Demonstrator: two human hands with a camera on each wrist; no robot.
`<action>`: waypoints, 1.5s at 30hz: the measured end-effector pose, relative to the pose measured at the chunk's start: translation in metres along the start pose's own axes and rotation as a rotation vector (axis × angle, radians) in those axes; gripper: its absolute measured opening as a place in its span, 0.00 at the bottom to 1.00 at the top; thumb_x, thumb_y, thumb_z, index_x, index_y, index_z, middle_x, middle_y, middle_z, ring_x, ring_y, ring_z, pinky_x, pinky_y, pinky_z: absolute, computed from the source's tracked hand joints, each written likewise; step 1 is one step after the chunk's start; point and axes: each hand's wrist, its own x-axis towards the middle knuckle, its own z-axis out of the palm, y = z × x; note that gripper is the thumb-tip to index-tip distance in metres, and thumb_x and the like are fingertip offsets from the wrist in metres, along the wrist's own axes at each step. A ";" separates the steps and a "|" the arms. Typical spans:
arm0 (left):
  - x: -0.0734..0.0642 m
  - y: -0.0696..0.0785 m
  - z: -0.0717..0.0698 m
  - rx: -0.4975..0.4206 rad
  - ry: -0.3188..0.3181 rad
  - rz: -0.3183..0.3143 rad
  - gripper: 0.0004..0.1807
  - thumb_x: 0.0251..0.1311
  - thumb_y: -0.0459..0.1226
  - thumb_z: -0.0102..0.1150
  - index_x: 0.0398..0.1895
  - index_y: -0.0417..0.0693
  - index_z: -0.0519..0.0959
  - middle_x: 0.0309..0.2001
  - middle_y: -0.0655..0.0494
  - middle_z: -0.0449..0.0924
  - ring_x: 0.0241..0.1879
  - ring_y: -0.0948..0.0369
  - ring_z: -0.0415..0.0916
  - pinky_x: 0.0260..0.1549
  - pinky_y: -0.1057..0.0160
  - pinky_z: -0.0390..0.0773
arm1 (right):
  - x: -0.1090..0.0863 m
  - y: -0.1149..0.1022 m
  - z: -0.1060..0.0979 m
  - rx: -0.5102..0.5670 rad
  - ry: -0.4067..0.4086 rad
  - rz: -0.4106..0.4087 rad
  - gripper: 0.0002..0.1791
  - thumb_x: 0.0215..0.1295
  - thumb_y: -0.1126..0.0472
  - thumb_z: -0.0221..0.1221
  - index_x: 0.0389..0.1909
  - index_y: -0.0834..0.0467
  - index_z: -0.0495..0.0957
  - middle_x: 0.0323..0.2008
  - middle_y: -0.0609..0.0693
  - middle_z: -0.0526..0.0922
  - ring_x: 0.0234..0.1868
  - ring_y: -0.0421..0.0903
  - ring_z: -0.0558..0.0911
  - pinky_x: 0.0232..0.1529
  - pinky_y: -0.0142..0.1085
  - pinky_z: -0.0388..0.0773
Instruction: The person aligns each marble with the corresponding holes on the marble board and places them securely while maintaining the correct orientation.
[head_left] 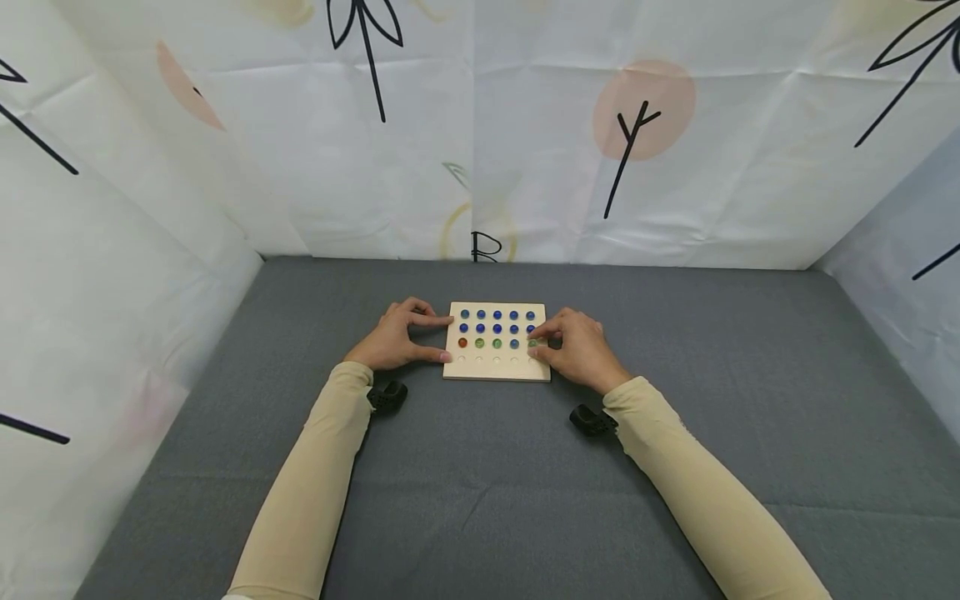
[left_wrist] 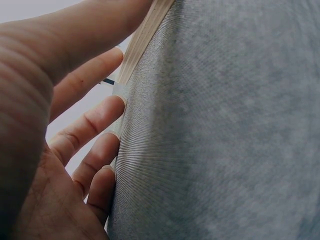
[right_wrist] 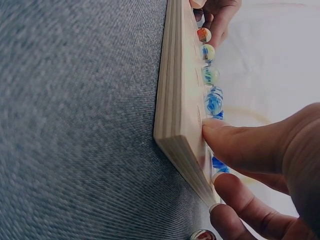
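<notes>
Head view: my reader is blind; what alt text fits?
A right hand has thumb and finger around the rightmost marble in the lowest filled row of a wooden board on grey cloth; the left hand touches the board's left edge.

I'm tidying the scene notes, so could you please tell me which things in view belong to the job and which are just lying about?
In the job:
board
marbles on it
left hand, touching the board
right hand, at a green marble
half-seen marble, probably

Just there:
cloth
sheet
wrist cameras, worn
</notes>
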 end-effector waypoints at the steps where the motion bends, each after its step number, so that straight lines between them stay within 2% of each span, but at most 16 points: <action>1: 0.000 0.000 0.000 -0.001 0.000 0.000 0.37 0.50 0.49 0.80 0.66 0.55 0.80 0.61 0.50 0.67 0.61 0.47 0.59 0.62 0.36 0.61 | 0.000 0.000 0.000 -0.001 0.000 0.001 0.10 0.62 0.62 0.71 0.44 0.60 0.90 0.38 0.54 0.81 0.43 0.56 0.78 0.52 0.59 0.61; 8: -0.001 0.001 0.000 -0.012 0.000 -0.004 0.36 0.50 0.47 0.81 0.65 0.55 0.80 0.60 0.50 0.68 0.61 0.48 0.59 0.62 0.37 0.61 | -0.001 -0.001 -0.001 -0.006 0.001 0.010 0.11 0.62 0.61 0.72 0.44 0.60 0.90 0.39 0.54 0.81 0.44 0.56 0.78 0.51 0.57 0.62; 20: 0.001 0.000 0.000 -0.002 0.002 -0.008 0.37 0.50 0.48 0.81 0.65 0.56 0.80 0.61 0.49 0.68 0.63 0.47 0.59 0.63 0.36 0.59 | -0.004 0.008 -0.012 -0.002 0.030 0.003 0.13 0.62 0.63 0.72 0.46 0.62 0.88 0.41 0.59 0.80 0.44 0.59 0.79 0.57 0.62 0.61; 30: 0.001 0.000 0.000 0.001 0.000 -0.010 0.37 0.49 0.49 0.81 0.65 0.56 0.80 0.62 0.49 0.67 0.62 0.47 0.59 0.63 0.36 0.60 | -0.013 0.021 -0.028 -0.036 0.052 0.018 0.13 0.63 0.62 0.71 0.47 0.62 0.88 0.43 0.60 0.81 0.46 0.60 0.79 0.52 0.57 0.71; 39: -0.001 0.003 -0.001 0.000 -0.004 -0.016 0.37 0.49 0.48 0.81 0.65 0.56 0.80 0.61 0.49 0.67 0.62 0.47 0.58 0.63 0.36 0.61 | -0.026 0.029 -0.040 -0.051 0.064 0.026 0.12 0.62 0.63 0.71 0.46 0.62 0.88 0.42 0.60 0.81 0.45 0.60 0.78 0.45 0.54 0.73; 45: -0.001 0.004 -0.001 -0.004 -0.008 -0.015 0.37 0.50 0.48 0.81 0.66 0.55 0.80 0.62 0.49 0.67 0.63 0.46 0.58 0.62 0.36 0.61 | -0.036 0.034 -0.043 -0.047 0.062 0.026 0.12 0.62 0.63 0.72 0.45 0.61 0.88 0.42 0.60 0.81 0.44 0.59 0.77 0.44 0.54 0.73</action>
